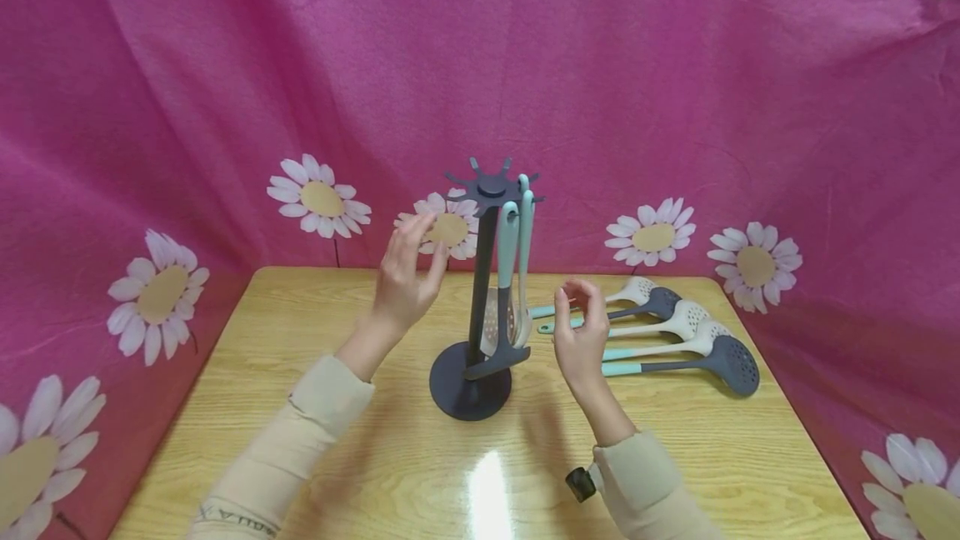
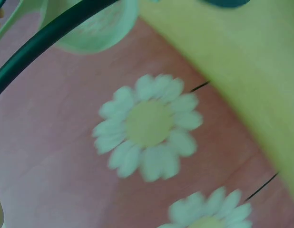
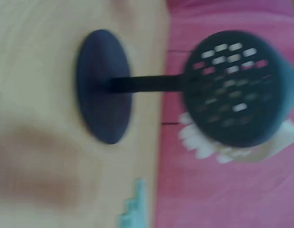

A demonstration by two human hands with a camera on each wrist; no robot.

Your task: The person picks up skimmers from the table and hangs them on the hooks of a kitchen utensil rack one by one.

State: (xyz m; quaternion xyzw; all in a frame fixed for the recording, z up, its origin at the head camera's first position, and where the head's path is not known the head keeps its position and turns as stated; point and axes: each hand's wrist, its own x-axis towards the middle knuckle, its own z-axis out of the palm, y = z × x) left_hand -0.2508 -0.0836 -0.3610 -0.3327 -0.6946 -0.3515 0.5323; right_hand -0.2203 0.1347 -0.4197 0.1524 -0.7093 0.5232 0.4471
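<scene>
A dark utensil stand (image 1: 481, 298) with a spoked top stands on the table. From its right side hang utensils with teal handles. The front one is a skimmer (image 1: 507, 248) with a dark round slotted head; pale utensils (image 1: 527, 232) hang behind it. My left hand (image 1: 405, 280) is raised left of the pole, fingers and thumb apart, holding nothing. To the right of the hanging utensils is my right hand (image 1: 582, 340), its fingers loosely bent and nothing in them. The right wrist view shows the slotted head (image 3: 254, 121) and the stand's round base (image 3: 102, 114) close by.
Several slotted and perforated utensils, dark and cream with teal handles, lie side by side on the right of the wooden table (image 1: 300, 307); the nearest is a dark skimmer (image 1: 733, 367). A pink cloth (image 1: 480, 48) with daisies hangs behind and at both sides.
</scene>
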